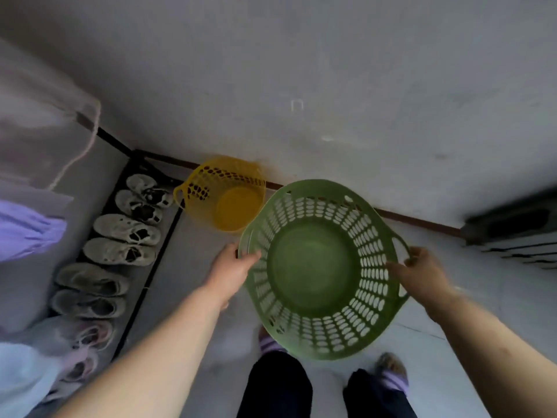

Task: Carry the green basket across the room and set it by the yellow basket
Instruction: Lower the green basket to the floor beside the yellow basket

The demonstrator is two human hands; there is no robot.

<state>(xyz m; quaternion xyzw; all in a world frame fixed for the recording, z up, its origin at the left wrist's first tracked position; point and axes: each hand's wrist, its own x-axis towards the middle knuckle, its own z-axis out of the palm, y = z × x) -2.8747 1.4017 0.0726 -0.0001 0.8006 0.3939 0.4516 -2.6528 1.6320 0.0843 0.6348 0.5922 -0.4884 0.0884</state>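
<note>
A round green basket (313, 267) with perforated walls and nothing inside hangs in front of me, above the floor. My left hand (233, 265) grips its left rim, and my right hand (420, 271) grips the right rim beside its handle. The yellow basket (226, 196) stands on the floor against the wall, just up and left of the green one; the green rim overlaps its right side in view. It holds nothing either.
A low black shoe rack (144, 267) with several pairs of shoes runs along the left. Clothes (27, 224) hang at the far left. A dark object (512, 227) sits by the wall at right. My feet (391, 372) are below the basket.
</note>
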